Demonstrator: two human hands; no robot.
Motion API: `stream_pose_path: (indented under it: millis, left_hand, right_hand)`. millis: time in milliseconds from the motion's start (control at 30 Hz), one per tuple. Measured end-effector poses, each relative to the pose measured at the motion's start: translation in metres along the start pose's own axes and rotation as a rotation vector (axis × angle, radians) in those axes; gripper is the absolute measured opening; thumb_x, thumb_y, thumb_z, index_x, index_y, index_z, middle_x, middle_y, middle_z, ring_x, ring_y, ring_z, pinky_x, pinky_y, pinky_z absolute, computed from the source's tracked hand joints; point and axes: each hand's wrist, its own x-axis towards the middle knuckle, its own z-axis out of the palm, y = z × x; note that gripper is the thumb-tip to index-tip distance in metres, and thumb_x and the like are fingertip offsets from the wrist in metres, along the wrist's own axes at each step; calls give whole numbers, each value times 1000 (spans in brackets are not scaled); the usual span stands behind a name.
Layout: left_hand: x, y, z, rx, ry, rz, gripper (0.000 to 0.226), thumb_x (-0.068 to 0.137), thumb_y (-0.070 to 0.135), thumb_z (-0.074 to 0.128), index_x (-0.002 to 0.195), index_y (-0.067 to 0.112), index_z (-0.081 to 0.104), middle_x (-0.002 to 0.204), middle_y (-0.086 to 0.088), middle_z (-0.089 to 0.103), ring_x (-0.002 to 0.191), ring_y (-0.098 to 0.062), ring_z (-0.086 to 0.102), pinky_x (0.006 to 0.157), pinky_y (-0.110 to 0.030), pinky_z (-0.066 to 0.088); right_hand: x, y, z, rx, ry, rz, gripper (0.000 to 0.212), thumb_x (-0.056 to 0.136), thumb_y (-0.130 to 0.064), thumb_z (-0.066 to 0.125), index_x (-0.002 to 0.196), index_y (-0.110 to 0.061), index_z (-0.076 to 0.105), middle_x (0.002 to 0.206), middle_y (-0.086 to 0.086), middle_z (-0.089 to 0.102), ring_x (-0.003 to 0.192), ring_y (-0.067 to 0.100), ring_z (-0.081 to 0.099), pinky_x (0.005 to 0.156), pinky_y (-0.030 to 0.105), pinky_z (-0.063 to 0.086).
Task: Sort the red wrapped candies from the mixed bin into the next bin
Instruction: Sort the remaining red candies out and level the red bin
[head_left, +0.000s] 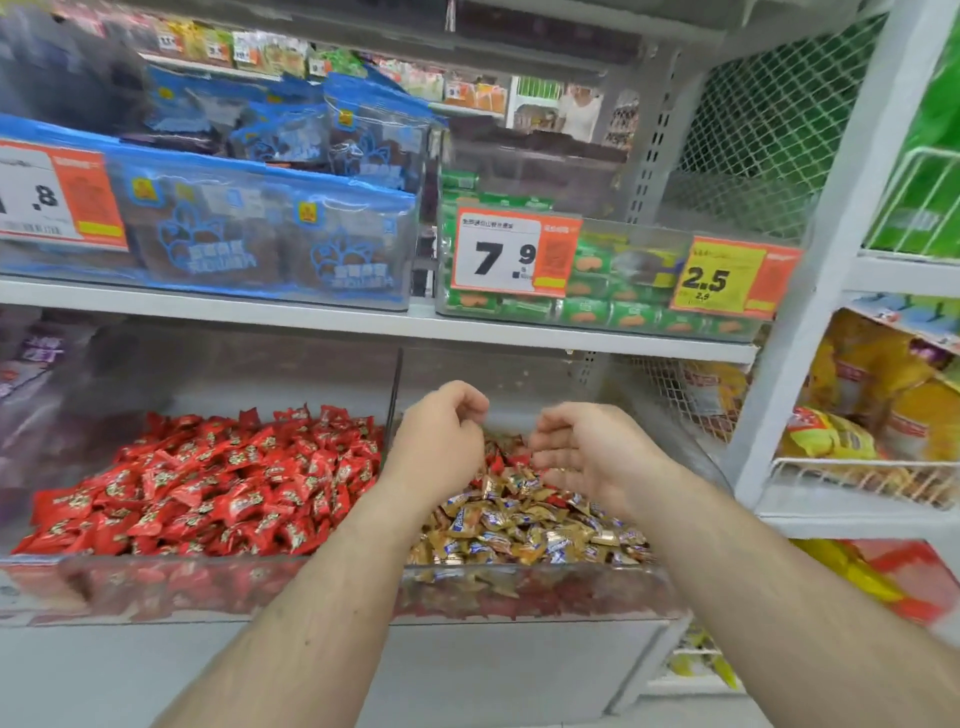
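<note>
Both forearms are bare to the frame edge; left hand (439, 441) and right hand (587, 457) are ungloved.

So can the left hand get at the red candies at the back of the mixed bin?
Probably yes. The left hand hovers over the mixed bin, just beside the red candies at the back; the bin is open-topped and nothing covers them.

Both my hands over mixed bin (545, 587) of gold and red candies. Left hand (441, 441) loosely curled, right hand (587, 457) cupped, fingers relaxed. Red candy bin (156, 582) just left, heaped.
</note>
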Motion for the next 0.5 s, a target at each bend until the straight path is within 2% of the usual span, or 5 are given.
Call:
stream_pose_path:
  millis: [100, 167, 333, 433, 500]
  left_hand:
    - [10, -1, -3, 99, 53, 45, 40, 83, -9, 43, 92, 27, 58, 94, 9, 61, 95, -13, 59, 84, -30, 48]
    - [15, -3, -4, 153, 31, 53, 44, 77, -13, 43, 91, 27, 59, 96, 6, 62, 96, -15, 61, 86, -34, 51]
    - [21, -9, 2, 410, -209, -3, 48, 81, -9, 44, 108, 27, 61, 116, 0, 62, 103, -21, 59, 83, -30, 49]
    - [25, -15, 13, 527, -396, -22, 61, 84, -8, 43, 136, 24, 50, 131, -6, 58, 112, -25, 58, 83, -33, 50]
    - [27, -23, 22, 610, -537, -43, 69, 86, -2, 45, 148, 25, 34, 141, -7, 50, 122, -28, 52, 92, -37, 48]
  right_hand:
    - [24, 6, 10, -321, -8, -47, 14, 95, -9, 52, 97, -10, 66, 92, 14, 69, 68, 21, 59, 57, 26, 45]
    - [43, 9, 22, -547, -27, -138, 26, 93, 0, 45, 93, -15, 67, 89, 12, 67, 63, 20, 56, 50, 22, 40]
    - [72, 8, 43, -973, -221, -208, 58, 92, 7, 37, 139, -23, 54, 131, 6, 60, 70, 12, 54, 49, 20, 40]
    - [78, 13, 42, -1101, -349, -153, 67, 86, 5, 45, 143, -30, 47, 117, 4, 64, 87, 22, 63, 66, 29, 49]
    - [82, 18, 35, -1073, -366, -126, 69, 81, 6, 52, 140, -30, 48, 102, 0, 64, 77, 21, 62, 58, 27, 46]
